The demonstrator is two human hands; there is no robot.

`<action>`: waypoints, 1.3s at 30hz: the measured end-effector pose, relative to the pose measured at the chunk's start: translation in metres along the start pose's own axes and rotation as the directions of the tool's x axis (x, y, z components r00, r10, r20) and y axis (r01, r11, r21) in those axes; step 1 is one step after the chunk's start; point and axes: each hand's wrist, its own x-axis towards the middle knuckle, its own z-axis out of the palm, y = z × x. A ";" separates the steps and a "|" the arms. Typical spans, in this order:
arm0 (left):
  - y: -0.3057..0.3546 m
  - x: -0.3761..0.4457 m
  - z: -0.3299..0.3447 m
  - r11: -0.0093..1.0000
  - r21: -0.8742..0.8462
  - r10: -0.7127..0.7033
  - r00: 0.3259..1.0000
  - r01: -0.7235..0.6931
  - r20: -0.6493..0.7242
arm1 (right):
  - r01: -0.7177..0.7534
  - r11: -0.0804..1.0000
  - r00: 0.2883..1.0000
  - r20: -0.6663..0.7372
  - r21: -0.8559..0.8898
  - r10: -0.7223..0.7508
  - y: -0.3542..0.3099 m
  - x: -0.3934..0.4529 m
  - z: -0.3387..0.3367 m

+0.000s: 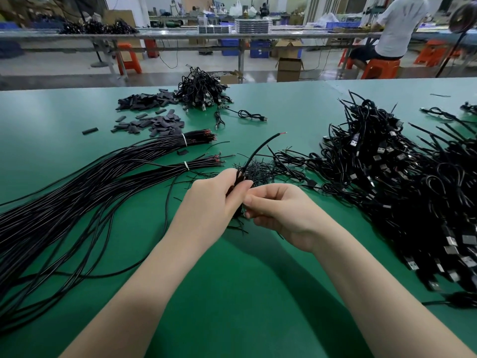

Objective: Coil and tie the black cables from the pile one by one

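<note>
while the left hand [219,192] curls its fingers round a small coiled cable [241,177] held above the green table [245,293], the right hand [278,210] pinches something thin at the coil's lower edge, probably a tie, though it is too small to tell. the cable's stripped end [280,133] sticks up free. if the left grip loosens, the coil could spring open, or the loose tail snag the wire ties [260,169] lying just behind.
</note>
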 end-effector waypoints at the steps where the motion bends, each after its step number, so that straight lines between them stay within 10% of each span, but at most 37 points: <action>1: -0.001 0.000 0.000 1.000 0.012 0.003 1.000 -0.003 -0.001 | 0.000 1.000 1.000 -0.003 0.002 0.000 0.000 0.000 0.000; 9: -0.005 0.003 0.002 0.994 -0.094 -0.053 0.998 0.051 -0.022 | 0.154 0.913 0.958 -0.169 -0.377 -0.231 -0.002 -0.002 0.009; 19: -0.012 0.008 0.001 0.901 -0.356 -0.222 0.968 0.248 0.113 | 0.294 0.647 0.889 -0.048 -0.703 -0.455 -0.014 -0.008 0.010; 26: -0.003 0.009 0.000 0.631 -0.650 -0.322 0.905 0.425 0.279 | 0.395 0.397 0.782 0.076 -0.829 -0.618 -0.020 -0.011 0.010; 32: 0.001 0.009 -0.004 0.127 -0.726 -0.367 0.712 0.676 0.599 | 0.472 -0.060 0.529 0.338 -0.879 -0.778 -0.016 -0.008 0.003; 39: -0.001 0.007 -0.005 0.043 -0.766 -0.254 0.749 0.641 0.613 | 0.468 0.399 0.684 0.037 -0.789 -0.729 -0.020 -0.006 -0.004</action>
